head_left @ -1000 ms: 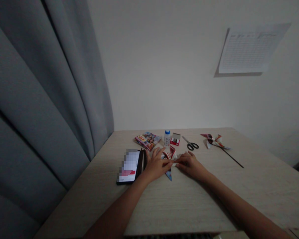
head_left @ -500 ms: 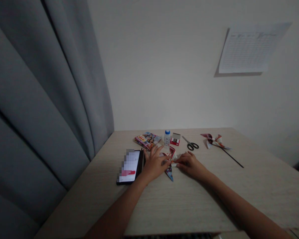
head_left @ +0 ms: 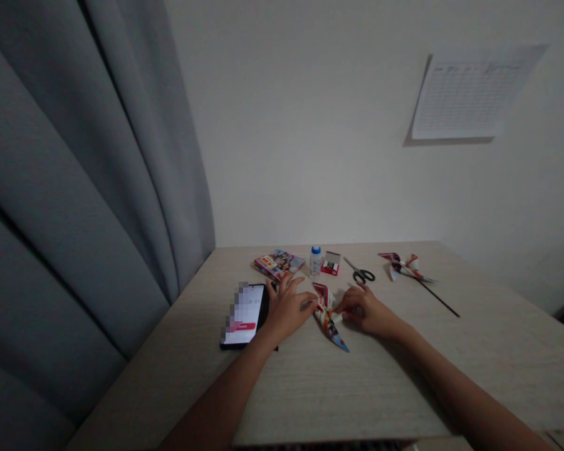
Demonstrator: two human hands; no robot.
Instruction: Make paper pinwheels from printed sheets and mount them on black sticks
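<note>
A folded paper pinwheel (head_left: 329,326) in red, white, orange and blue sits between my hands, just above or on the table. My left hand (head_left: 290,310) pinches its left side with thumb and forefinger, the other fingers fanned out toward the magazines. On the opposite side, my right hand (head_left: 363,311) grips a paper blade with bent fingers. One pointed blue tip angles down and to the right. Close to my left wrist lies a phone (head_left: 244,319) with a lit, partly blurred screen. Something dark and thin shows beneath the left hand, mostly hidden.
Behind the hands are magazines (head_left: 278,263), a blue-capped bottle (head_left: 315,262), a small red box (head_left: 331,264) and scissors (head_left: 360,272). Another pinwheel (head_left: 407,266) on a dark stick (head_left: 435,294) lies at the right. A grey curtain (head_left: 98,219) hangs at left; a wall stands behind.
The pinwheel has turned, its blue tip swinging to the right. My left fingers have drawn back slightly to the left, and my right hand has shifted a little to the right.
</note>
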